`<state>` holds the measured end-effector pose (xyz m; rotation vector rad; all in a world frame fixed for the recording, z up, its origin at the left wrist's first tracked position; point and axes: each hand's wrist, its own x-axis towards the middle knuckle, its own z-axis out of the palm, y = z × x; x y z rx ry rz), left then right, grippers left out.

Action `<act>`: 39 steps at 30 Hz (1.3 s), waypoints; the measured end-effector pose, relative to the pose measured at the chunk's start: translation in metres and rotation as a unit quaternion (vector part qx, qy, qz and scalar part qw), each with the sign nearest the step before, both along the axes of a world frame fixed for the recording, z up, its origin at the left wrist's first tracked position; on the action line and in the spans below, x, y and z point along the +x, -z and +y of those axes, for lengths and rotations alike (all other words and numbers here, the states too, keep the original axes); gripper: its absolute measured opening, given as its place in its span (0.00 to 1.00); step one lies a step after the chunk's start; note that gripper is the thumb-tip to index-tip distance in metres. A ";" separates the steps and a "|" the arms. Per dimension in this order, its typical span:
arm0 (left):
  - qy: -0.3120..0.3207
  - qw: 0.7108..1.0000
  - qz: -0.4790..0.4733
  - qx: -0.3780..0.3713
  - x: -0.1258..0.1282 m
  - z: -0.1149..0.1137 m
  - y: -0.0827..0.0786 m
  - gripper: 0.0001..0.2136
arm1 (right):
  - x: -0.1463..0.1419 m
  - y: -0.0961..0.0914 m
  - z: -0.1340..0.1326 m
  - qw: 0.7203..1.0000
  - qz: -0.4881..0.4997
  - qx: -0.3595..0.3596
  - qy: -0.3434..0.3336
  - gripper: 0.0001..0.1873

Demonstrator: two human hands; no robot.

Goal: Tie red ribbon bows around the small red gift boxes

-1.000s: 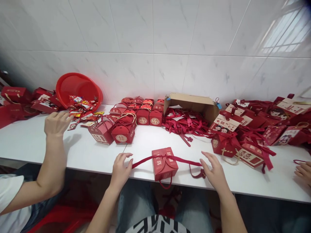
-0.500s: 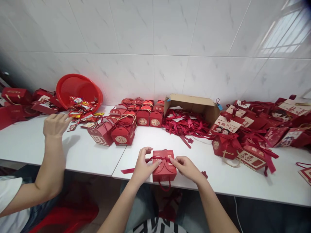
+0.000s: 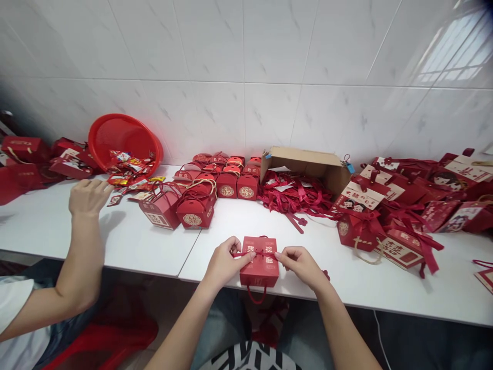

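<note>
A small red gift box [image 3: 259, 274] with gold characters lies at the table's front edge, its cord handle hanging toward me. Across its top runs a dark red ribbon [image 3: 265, 253] with a knot near the middle. At the box's left side, my left hand [image 3: 225, 263] pinches one end of the ribbon, the thumb over the box top. My right hand [image 3: 300, 264] pinches the other end at the right edge, fingers curled. Between the two hands the ribbon looks stretched straight.
Behind the box, a cardboard carton [image 3: 306, 156] spills red ribbons [image 3: 295, 192]. Filled red boxes [image 3: 195, 208] stand left of it; more boxes and bags [image 3: 360, 198] crowd the right. A tipped red basket [image 3: 123, 123] holds sweets beside a co-worker's hand [image 3: 89, 198].
The ribbon's loose loops have drawn into a straight, tight line across the box. Its tail on the table at left is no longer seen. Both hands have stayed near the box.
</note>
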<state>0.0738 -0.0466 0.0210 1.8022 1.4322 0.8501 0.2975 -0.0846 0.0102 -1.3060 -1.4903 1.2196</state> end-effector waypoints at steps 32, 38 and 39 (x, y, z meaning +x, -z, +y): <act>-0.036 0.994 -0.097 -0.030 0.006 -0.004 0.015 0.22 | -0.002 -0.015 -0.003 0.986 -0.117 0.122 0.002 0.14; -0.063 0.996 -0.057 0.003 0.002 -0.002 0.015 0.23 | 0.003 -0.009 -0.002 0.990 -0.117 0.074 0.019 0.16; -0.063 0.997 -0.048 0.013 0.001 -0.002 0.015 0.22 | 0.004 -0.011 -0.002 0.992 -0.114 0.060 0.013 0.18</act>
